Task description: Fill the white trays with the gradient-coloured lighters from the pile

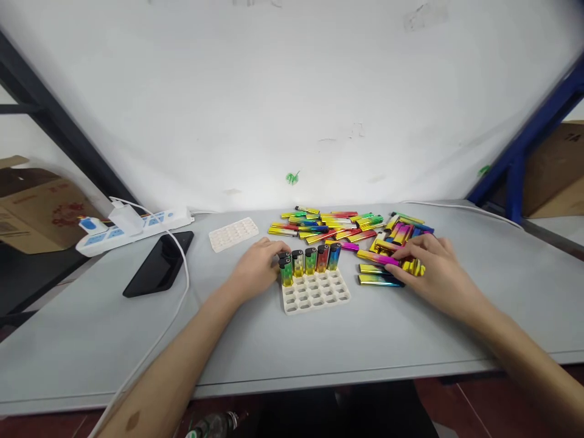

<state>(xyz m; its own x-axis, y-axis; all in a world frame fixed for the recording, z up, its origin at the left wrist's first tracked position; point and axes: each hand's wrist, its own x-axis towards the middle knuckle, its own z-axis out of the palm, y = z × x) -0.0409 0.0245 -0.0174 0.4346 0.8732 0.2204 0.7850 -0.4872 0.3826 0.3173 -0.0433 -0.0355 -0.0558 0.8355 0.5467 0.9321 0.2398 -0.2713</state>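
A white tray with rows of slots (316, 300) stands near the middle of the table, with several upright lighters (310, 261) along its back rows. My left hand (258, 267) is at the tray's back left corner, its fingers closed around the top of a lighter there. At the right, my right hand (433, 267) pinches a yellow and magenta lighter (378, 258) near its right end. Two more lighters (380, 280) lie just below that one. Behind lies a loose pile of shiny coloured lighters (333, 225).
A second white tray (233, 235) lies at the back left. Further left are a black phone (159, 264), a white cable (185, 292) and a power strip (137, 230). Cardboard boxes (45, 213) stand beyond both table ends. A wall closes off the back.
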